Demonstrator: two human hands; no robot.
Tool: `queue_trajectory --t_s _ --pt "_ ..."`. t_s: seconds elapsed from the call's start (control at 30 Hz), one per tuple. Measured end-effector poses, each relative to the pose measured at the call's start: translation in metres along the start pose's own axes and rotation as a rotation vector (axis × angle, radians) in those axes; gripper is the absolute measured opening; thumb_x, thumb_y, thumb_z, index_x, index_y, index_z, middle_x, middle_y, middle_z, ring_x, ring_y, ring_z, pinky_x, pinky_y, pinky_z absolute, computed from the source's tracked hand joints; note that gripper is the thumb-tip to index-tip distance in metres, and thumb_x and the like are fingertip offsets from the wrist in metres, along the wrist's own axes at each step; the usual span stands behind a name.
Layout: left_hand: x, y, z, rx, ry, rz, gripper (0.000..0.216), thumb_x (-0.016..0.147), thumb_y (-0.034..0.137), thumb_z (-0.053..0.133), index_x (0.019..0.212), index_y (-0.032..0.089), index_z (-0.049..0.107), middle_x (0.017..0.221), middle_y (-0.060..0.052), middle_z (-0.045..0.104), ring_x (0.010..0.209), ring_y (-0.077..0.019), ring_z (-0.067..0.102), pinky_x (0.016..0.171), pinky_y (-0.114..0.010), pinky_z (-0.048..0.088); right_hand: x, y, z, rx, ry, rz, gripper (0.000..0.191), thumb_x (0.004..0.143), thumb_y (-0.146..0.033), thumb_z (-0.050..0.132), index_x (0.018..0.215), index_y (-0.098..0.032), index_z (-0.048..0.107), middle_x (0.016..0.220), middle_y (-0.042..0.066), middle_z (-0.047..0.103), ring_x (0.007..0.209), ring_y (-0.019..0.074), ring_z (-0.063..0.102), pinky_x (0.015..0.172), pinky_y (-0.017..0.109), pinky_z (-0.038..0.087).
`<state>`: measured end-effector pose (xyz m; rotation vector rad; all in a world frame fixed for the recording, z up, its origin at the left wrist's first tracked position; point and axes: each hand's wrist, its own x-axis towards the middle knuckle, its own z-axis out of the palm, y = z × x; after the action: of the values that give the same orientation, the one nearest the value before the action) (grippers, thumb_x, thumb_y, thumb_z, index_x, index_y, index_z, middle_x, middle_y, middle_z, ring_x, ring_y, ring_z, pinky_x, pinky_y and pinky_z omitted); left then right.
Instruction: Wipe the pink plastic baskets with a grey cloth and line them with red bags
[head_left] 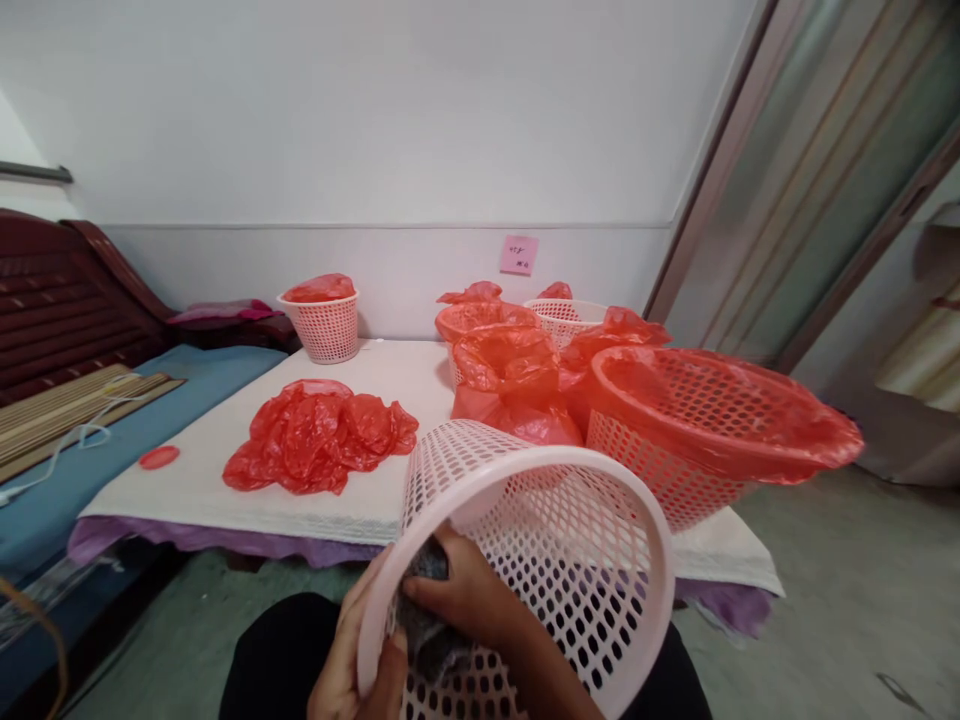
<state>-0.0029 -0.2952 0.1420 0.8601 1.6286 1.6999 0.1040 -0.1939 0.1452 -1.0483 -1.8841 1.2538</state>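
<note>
A pale pink perforated plastic basket (517, 460) lies tilted over my lap, its round mouth facing me. My left hand (360, 650) grips the rim at the lower left, thumb inside and fingers along the outer wall. Reaching into the basket, my right hand (469, 590) is closed on a dark grey cloth (435, 635) and presses it against the inner left wall. Part of the cloth is hidden by the hand and the rim. On the table beyond lies a crumpled heap of red plastic bags (319, 440).
Several baskets lined with red bags stand at the right of the white-covered table (187, 505); the nearest lined basket (705, 430) leans over the edge. Another basket (326, 325) is at the back left. A red disc (159, 457) lies near the left edge. A wooden bench (75, 290) stands left.
</note>
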Motion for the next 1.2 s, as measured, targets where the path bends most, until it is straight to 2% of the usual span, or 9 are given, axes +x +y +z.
queue_trajectory --t_s 0.17,0.37,0.5,0.6,0.73,0.87,0.97,1.03,1.2 --pt "0.004 -0.002 -0.004 -0.025 0.002 -0.058 0.05 0.085 0.044 0.059 0.128 0.02 0.059 0.11 -0.005 0.074 0.124 -0.0292 0.057 0.108 -0.04 0.043 -0.016 0.001 0.015 -0.152 -0.067 -0.042 0.08 0.069 -0.021 0.066 0.145 -0.022 0.04 0.141 0.012 0.05 0.131 0.03 0.044 0.11 0.045 0.033" --pt "0.002 -0.001 -0.006 -0.014 -0.014 -0.004 0.048 0.081 0.046 0.063 0.123 0.022 0.064 0.103 -0.006 0.075 0.122 -0.032 0.059 0.108 -0.045 0.044 -0.015 0.016 0.02 -0.51 -0.026 -0.029 0.087 0.064 -0.005 0.052 0.147 -0.026 0.036 0.133 0.013 0.054 0.113 0.0281 0.058 0.098 0.04 0.045" --pt "0.0 -0.003 -0.005 -0.037 -0.024 0.006 0.05 0.083 0.047 0.062 0.125 0.021 0.063 0.114 -0.007 0.072 0.125 -0.0304 0.056 0.112 -0.044 0.038 -0.006 0.032 0.011 -0.74 0.02 0.096 0.072 0.07 -0.005 0.049 0.14 -0.023 0.048 0.123 0.019 0.059 0.1 0.0323 0.064 0.086 0.043 0.05" --pt "-0.002 -0.001 -0.003 -0.047 -0.016 0.0 0.048 0.082 0.048 0.062 0.124 0.023 0.064 0.12 -0.006 0.07 0.124 -0.0297 0.057 0.111 -0.041 0.039 -0.012 0.023 0.008 -0.6 0.016 0.066 0.07 0.066 -0.004 0.049 0.134 -0.022 0.053 0.121 0.014 0.063 0.106 0.0289 0.063 0.092 0.041 0.048" --pt "0.005 0.01 -0.003 -0.088 0.002 -0.055 0.049 0.083 0.043 0.063 0.129 0.023 0.06 0.123 -0.005 0.069 0.123 -0.0285 0.058 0.109 -0.039 0.043 -0.041 -0.012 0.017 -0.398 -0.022 -0.062 0.07 0.066 -0.007 0.05 0.134 -0.026 0.051 0.13 0.007 0.061 0.118 0.023 0.056 0.103 0.036 0.041" --pt "0.021 0.018 -0.008 -0.088 0.003 -0.099 0.053 0.082 0.037 0.063 0.133 0.023 0.055 0.126 -0.005 0.068 0.121 -0.0285 0.06 0.1 -0.037 0.05 -0.059 -0.025 0.009 -0.71 -0.153 -0.059 0.042 0.076 -0.012 0.052 0.114 -0.024 0.065 0.108 0.012 0.067 0.093 0.0274 0.064 0.08 0.038 0.052" --pt "0.03 0.018 -0.009 -0.04 -0.001 -0.064 0.052 0.081 0.038 0.064 0.13 0.022 0.058 0.128 -0.006 0.067 0.122 -0.0288 0.059 0.1 -0.038 0.049 -0.058 -0.017 -0.013 -0.965 -0.1 0.053 0.031 0.079 -0.005 0.047 0.094 -0.017 0.071 0.1 0.017 0.069 0.092 0.033 0.065 0.077 0.043 0.051" --pt "0.033 0.018 -0.009 -0.01 -0.016 -0.028 0.051 0.08 0.039 0.064 0.127 0.021 0.06 0.128 -0.006 0.066 0.122 -0.0287 0.058 0.104 -0.039 0.045 -0.057 -0.012 -0.021 -1.014 -0.062 0.121 0.033 0.077 -0.002 0.046 0.094 -0.017 0.071 0.101 0.018 0.069 0.093 0.034 0.066 0.077 0.044 0.051" --pt "0.043 0.027 -0.009 0.046 -0.036 -0.01 0.045 0.08 0.034 0.062 0.124 0.025 0.061 0.124 -0.003 0.067 0.12 -0.0275 0.059 0.109 -0.042 0.039 -0.069 -0.003 0.008 -0.902 -0.196 -0.113 0.026 0.081 -0.024 0.064 0.106 -0.03 0.068 0.094 0.005 0.069 0.077 0.0225 0.067 0.06 0.029 0.05"
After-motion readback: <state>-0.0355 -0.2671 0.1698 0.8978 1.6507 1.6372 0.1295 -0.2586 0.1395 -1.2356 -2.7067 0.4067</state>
